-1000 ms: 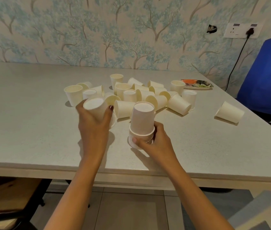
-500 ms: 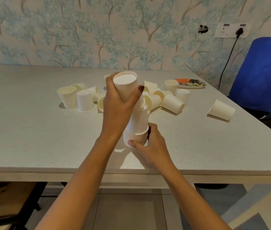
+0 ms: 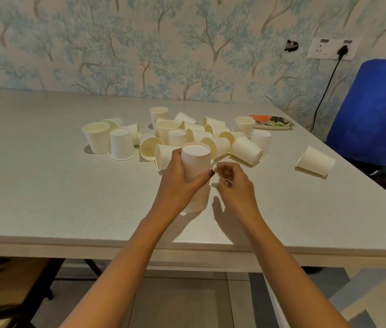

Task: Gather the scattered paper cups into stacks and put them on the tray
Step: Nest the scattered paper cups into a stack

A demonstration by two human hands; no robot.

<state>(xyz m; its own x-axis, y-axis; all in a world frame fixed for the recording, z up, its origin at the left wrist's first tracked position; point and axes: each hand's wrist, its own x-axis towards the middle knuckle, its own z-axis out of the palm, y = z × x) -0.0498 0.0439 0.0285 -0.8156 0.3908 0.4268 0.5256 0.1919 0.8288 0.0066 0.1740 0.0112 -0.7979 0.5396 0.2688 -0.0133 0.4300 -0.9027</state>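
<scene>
many cups (image 3: pixel 246 149) on grey table (image 3: pixel 45 185), tree wallpaper (image 3: pixel 116 43)

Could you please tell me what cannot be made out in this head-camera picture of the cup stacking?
Head view: how many cups the stack holds; the left hand covers its middle and the lower rims blur.
Head view: whether the right hand pinches anything; its curled fingers are blurred.
Head view: how many loose cups lie in the pile; they overlap.
Head view: the tray pattern; too small and far.
</scene>
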